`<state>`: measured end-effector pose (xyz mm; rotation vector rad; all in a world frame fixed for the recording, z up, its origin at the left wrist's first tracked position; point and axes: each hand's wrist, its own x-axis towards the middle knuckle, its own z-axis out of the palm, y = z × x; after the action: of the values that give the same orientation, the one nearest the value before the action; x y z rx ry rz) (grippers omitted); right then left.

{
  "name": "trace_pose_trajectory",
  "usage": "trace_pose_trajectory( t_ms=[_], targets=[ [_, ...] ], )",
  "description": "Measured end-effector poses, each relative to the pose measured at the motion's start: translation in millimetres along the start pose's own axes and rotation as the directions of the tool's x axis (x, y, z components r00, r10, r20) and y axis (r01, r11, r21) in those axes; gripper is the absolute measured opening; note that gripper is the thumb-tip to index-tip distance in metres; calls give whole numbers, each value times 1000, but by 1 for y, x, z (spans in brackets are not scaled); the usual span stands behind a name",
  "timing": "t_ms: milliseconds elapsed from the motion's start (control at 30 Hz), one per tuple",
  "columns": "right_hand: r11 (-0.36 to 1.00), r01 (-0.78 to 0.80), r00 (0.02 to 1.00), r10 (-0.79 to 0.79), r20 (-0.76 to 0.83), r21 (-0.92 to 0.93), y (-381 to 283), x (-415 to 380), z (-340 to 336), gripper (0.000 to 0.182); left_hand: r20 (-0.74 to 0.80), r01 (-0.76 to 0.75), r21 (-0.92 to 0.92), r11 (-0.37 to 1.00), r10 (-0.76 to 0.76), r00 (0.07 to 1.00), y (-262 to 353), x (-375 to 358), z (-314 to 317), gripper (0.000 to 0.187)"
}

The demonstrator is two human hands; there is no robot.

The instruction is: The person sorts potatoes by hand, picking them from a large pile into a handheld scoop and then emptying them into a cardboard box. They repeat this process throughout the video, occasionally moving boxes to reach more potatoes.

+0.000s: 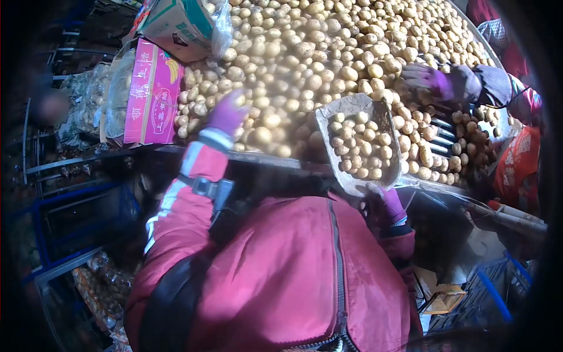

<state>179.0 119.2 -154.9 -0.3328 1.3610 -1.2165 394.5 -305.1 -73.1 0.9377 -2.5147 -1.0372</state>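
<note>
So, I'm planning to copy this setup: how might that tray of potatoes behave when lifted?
The tray would probably feel front-heavy, its potatoes sitting beyond the right hand at its near end. It looks fairly stiff, holding its shape around them. Being rounded and loose, the potatoes would likely roll if it tilted.

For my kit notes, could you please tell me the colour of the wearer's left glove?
The left glove is purple, though blurred, in the head view.

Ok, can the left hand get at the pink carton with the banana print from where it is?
Probably yes: the left hand is over the potatoes, to the right of the pink carton in this view, and only loose potatoes show between them.
</note>
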Motion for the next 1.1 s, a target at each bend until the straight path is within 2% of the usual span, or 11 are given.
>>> trace_pose_trajectory(
  t_ms=[67, 133, 200, 467, 533, 600, 767, 900, 1000, 1033, 1100],
  targets=[
    [991, 116, 993, -117, -16, -69, 10, -2, 2, 41, -94, 154, 219, 963, -137, 986, -82, -30, -23, 61],
    [990, 117, 992, -113, -56, 83, 22, 1, 7, 39, 69, 200, 327, 924, -234, 970, -109, -56, -28, 75],
    [987, 93, 993, -81, -88, 135, 29, 3, 9, 38, -138, 225, 581, 782, -178, 974, -124, -65, 14, 90],
    [980, 112, 985, -132, -111, -167, -14, -8, 24, 33, -187, 132, 518, 845, -39, 982, -70, 4, 74, 66],
    [949, 99, 984, -137, -110, -301, -26, -11, 30, 31, -162, 166, 196, 967, -135, 978, -27, 18, 83, 62],
    [968, -131, 958, 179, -223, 214, -23, -2, 39, 28, -91, 206, 116, 972, -196, 976, -20, 37, 99, 61],
    [986, 105, 961, -135, -240, -132, -11, 21, 40, 29, 73, 223, 76, 972, -228, 971, 27, 30, 79, 72],
    [972, 16, 956, -83, -282, -233, -30, 28, 41, 16, 134, 64, -415, 908, -9, 991, -35, 5, 45, 62],
    [993, 75, 936, -100, -337, -87, -22, 35, 57, 23, 76, 351, -348, 869, -347, 935, -41, -4, -41, 43],
    [993, 102, 930, -119, -348, -66, -23, 37, 63, 26, -103, 149, -165, 975, -167, 981, -92, -6, -43, 43],
    [987, 145, 919, -161, -360, -70, -27, 38, 74, 30, -112, 36, 147, 988, -19, 994, -112, 9, -40, 47]
  ],
)
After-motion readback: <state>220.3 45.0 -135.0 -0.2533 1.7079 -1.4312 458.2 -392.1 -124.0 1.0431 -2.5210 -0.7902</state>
